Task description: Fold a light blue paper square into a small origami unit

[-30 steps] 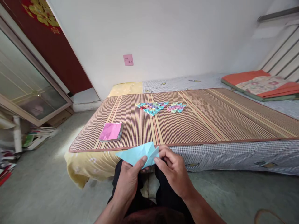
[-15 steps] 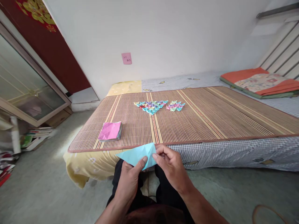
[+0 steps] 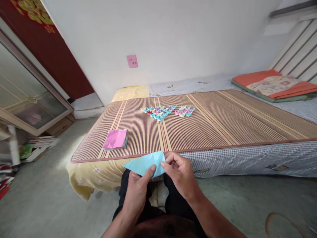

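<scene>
A light-blue sheet of origami paper (image 3: 142, 164), creased and partly folded, is held over my lap at the bed's front edge. Its long point faces left. My left hand (image 3: 138, 186) grips the lower edge, thumb on top and fingers hidden beneath. At the right end my right hand (image 3: 179, 172) pinches the paper between thumb and fingers. A stack of square paper (image 3: 115, 139), pink on top and creased, lies on the mat to the left. Farther back are two groups of small folded paper boats, a larger group (image 3: 158, 112) and a smaller group (image 3: 184, 111).
A striped bamboo mat (image 3: 210, 125) covers the bed, over yellow and checked sheets. Folded orange bedding (image 3: 274, 85) lies at the far right. A pink note (image 3: 132, 61) is stuck to the white wall. Books (image 3: 37, 147) lie on the floor at left, near a glass-paned door (image 3: 31, 99).
The view has shifted slightly. Both hands keep their hold on the light-blue paper, with hardly any movement of the fingers.
</scene>
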`<state>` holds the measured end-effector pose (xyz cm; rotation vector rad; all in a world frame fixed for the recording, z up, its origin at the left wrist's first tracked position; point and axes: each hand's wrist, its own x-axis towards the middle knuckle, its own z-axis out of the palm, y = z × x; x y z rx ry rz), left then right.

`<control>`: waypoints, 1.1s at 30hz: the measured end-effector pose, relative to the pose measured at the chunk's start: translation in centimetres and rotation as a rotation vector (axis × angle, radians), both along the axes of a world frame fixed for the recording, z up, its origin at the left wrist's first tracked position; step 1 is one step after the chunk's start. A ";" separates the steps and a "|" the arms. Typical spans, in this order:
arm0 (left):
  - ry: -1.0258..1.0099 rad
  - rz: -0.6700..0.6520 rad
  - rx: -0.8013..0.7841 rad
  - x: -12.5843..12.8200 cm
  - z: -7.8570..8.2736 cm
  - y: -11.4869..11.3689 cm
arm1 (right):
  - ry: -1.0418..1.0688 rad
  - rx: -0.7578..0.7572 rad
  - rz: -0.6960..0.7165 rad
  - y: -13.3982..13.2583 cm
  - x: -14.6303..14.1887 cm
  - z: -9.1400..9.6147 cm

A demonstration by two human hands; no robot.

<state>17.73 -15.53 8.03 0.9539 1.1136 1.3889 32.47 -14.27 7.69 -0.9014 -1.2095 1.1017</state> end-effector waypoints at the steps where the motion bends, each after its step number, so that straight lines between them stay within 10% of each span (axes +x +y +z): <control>1: -0.014 0.019 -0.001 0.0 -0.1 0.0 | -0.022 0.001 -0.011 -0.1 0.0 0.0; 33: -0.002 0.091 -0.021 0.3 1.1 -0.3 | -0.148 0.003 -0.063 -0.7 -0.2 0.3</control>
